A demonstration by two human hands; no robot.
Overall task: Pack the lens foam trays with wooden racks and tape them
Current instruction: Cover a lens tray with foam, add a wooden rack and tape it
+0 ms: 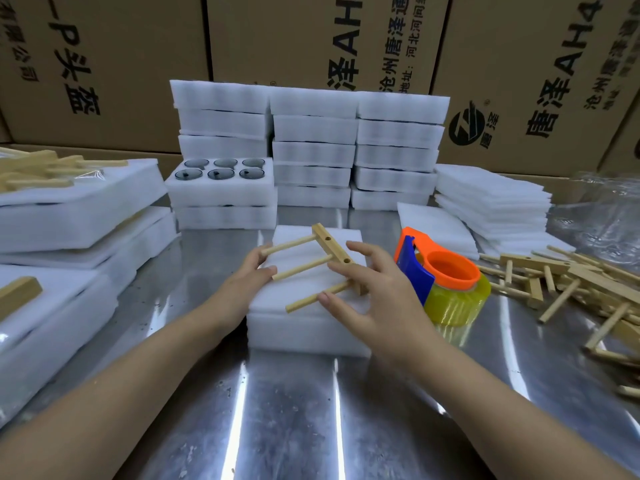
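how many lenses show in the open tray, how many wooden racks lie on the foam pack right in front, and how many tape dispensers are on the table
lenses in the open tray: 6
wooden rack on the front foam pack: 1
tape dispenser: 1
total: 8

We observe bright overhead light. Streaked glare crosses the steel desk (294, 403); foam trays (311, 147) look nearly washed out. Wide-angle distortion bends the cartons (121, 64) behind.
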